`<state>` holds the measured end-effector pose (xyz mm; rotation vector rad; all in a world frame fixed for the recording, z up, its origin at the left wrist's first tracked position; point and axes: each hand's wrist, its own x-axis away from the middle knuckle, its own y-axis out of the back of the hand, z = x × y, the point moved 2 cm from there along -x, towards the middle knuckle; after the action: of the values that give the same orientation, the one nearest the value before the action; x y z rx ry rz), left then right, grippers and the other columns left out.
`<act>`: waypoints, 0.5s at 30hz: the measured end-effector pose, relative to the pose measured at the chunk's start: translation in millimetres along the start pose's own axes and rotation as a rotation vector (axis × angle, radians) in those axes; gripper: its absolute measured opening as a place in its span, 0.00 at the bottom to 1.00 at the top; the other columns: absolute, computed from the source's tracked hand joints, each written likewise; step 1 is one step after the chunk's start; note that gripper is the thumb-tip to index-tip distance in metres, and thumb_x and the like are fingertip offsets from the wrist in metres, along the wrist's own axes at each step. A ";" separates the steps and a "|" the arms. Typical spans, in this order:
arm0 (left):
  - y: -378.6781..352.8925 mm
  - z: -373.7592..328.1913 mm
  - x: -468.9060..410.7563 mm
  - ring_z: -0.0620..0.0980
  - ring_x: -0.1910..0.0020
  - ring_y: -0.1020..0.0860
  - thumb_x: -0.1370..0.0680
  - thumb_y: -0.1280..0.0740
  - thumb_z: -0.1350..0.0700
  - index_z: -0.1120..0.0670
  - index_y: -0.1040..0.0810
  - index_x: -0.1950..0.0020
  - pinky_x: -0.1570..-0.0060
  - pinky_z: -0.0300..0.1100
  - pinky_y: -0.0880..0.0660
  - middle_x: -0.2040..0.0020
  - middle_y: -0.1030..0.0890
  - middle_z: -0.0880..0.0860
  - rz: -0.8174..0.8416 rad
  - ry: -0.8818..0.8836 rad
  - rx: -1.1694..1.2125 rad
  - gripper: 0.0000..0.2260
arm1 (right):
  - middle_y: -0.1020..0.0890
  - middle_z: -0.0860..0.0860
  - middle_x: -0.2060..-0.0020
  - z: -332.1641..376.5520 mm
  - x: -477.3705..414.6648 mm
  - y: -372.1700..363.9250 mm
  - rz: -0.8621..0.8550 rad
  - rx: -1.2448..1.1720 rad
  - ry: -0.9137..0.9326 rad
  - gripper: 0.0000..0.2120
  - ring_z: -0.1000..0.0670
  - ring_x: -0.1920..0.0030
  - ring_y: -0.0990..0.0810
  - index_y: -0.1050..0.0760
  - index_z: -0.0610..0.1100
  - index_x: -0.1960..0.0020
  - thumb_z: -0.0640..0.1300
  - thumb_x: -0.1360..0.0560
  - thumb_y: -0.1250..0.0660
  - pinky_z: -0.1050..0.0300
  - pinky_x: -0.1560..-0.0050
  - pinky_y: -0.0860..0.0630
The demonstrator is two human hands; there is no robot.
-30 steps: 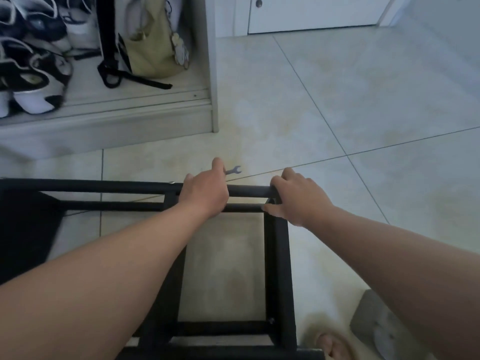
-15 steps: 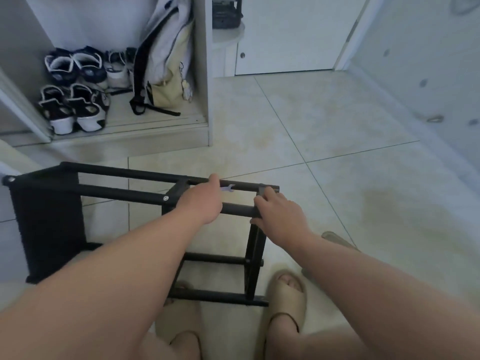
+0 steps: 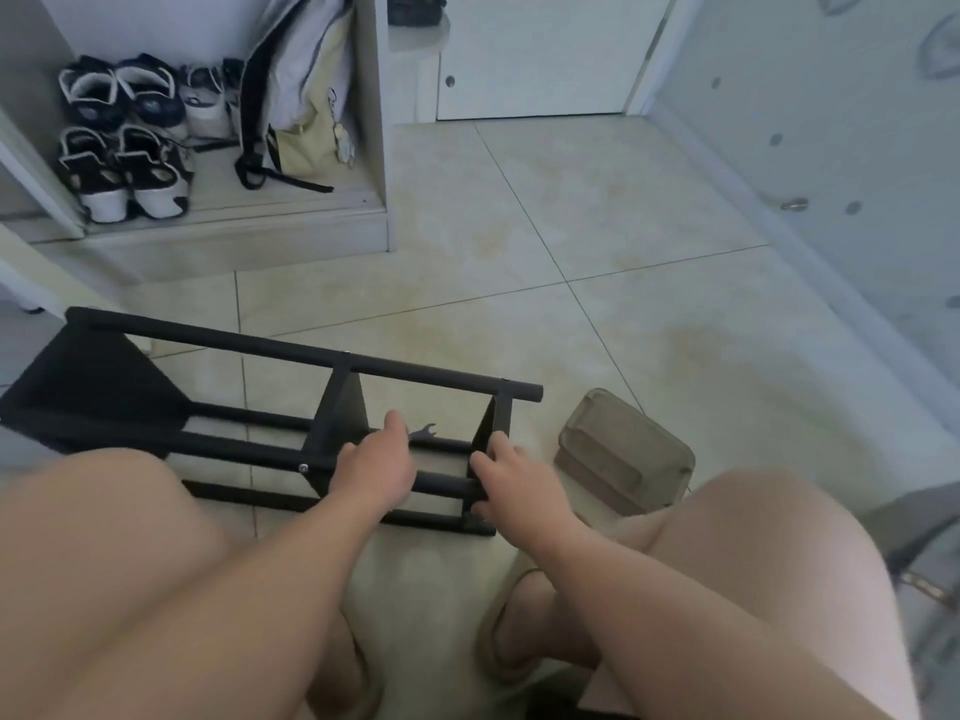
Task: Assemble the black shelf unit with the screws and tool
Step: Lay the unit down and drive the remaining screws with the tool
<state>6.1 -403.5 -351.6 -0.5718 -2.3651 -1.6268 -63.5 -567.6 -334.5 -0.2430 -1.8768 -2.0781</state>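
The black shelf unit (image 3: 291, 356) stands on the tiled floor in front of my knees, a frame of round bars and flat uprights with a black fabric panel at its left end. My left hand (image 3: 375, 467) grips a near horizontal bar and also holds a small silver wrench (image 3: 423, 433), whose open jaw sticks out past my thumb. My right hand (image 3: 511, 478) grips the right end upright where the bar meets it. A silver screw head (image 3: 303, 467) shows on the middle upright. No loose screws are visible.
A tan sandal (image 3: 623, 454) lies just right of the frame. An open cabinet (image 3: 234, 236) at the back left holds several shoes (image 3: 124, 168) and a bag (image 3: 306, 111). A white door (image 3: 535, 59) is behind and a wall (image 3: 841, 163) runs along the right.
The view has pulled back and up, so the frame now sits lower and nearer my knees. Both hands keep their hold on the bar and end upright, wrench still in the left.
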 end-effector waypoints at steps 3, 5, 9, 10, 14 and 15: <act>-4.3 4.4 12.6 0.57 0.53 0.26 0.19 0.47 0.62 0.51 0.38 0.46 0.45 0.52 0.28 0.56 0.23 0.52 0.030 -0.002 -0.010 0.06 | 0.32 0.46 0.40 6.2 14.3 -5.4 -0.002 -0.016 0.008 0.18 0.41 0.45 0.26 0.30 0.44 0.38 0.46 0.24 0.30 0.51 0.56 0.31; -4.8 5.1 17.2 0.57 0.53 0.26 0.19 0.48 0.62 0.51 0.37 0.47 0.45 0.52 0.28 0.55 0.24 0.52 0.052 -0.007 -0.002 0.07 | 0.32 0.46 0.41 7.2 22.4 -6.5 0.005 -0.018 0.010 0.17 0.41 0.47 0.25 0.30 0.44 0.38 0.47 0.24 0.30 0.52 0.58 0.34; -8.4 1.0 28.1 0.51 0.61 0.28 0.20 0.46 0.62 0.51 0.35 0.47 0.50 0.49 0.32 0.58 0.25 0.51 0.103 -0.048 -0.054 0.06 | 0.32 0.46 0.41 5.5 37.8 -12.0 0.058 -0.012 0.004 0.20 0.41 0.46 0.24 0.30 0.44 0.38 0.50 0.25 0.29 0.51 0.58 0.30; -9.1 -0.4 29.6 0.51 0.60 0.28 0.20 0.45 0.62 0.52 0.35 0.47 0.51 0.48 0.33 0.57 0.25 0.50 0.118 -0.051 -0.066 0.06 | 0.32 0.46 0.41 3.3 40.2 -11.9 0.070 -0.030 -0.001 0.23 0.41 0.45 0.24 0.31 0.44 0.37 0.52 0.26 0.28 0.51 0.57 0.29; -8.2 -3.8 28.8 0.50 0.58 0.27 0.19 0.44 0.59 0.52 0.31 0.46 0.54 0.46 0.32 0.55 0.25 0.50 0.200 -0.035 -0.082 0.05 | 0.35 0.48 0.32 -15.6 37.3 4.7 0.078 -0.062 -0.004 0.45 0.44 0.34 0.32 0.37 0.49 0.25 0.67 0.34 0.24 0.48 0.38 0.28; -7.4 -3.7 28.1 0.51 0.57 0.27 0.19 0.44 0.58 0.53 0.30 0.46 0.55 0.46 0.32 0.55 0.25 0.51 0.230 -0.027 -0.083 0.05 | 0.39 0.48 0.27 -20.5 35.6 8.2 0.093 -0.022 0.004 0.51 0.43 0.29 0.37 0.40 0.50 0.22 0.70 0.36 0.25 0.46 0.31 0.32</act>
<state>-22.6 -403.9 -345.6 -0.8520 -2.1644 -1.6280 -91.9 -593.0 -317.0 -0.3248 -1.8060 -2.0367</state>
